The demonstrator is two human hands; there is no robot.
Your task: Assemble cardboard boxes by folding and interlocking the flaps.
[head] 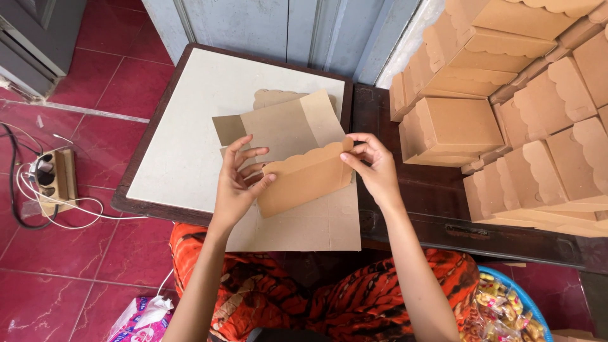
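Observation:
A flat brown cardboard box blank [297, 152] with a scalloped flap is held over a low table [183, 145] with a pale top. My left hand [239, 183] presses the folded flap's left end, fingers spread around its edge. My right hand [373, 164] pinches the right end of the scalloped flap between thumb and fingers. More flat brown blanks [316, 228] lie underneath, overhanging the table's near edge.
A large stack of folded brown boxes [506, 107] fills the right on a dark wooden surface [430, 202]. A blue basket of wrapped sweets [506, 304] sits at lower right. A power strip with white cables [50, 177] lies on the red tiled floor.

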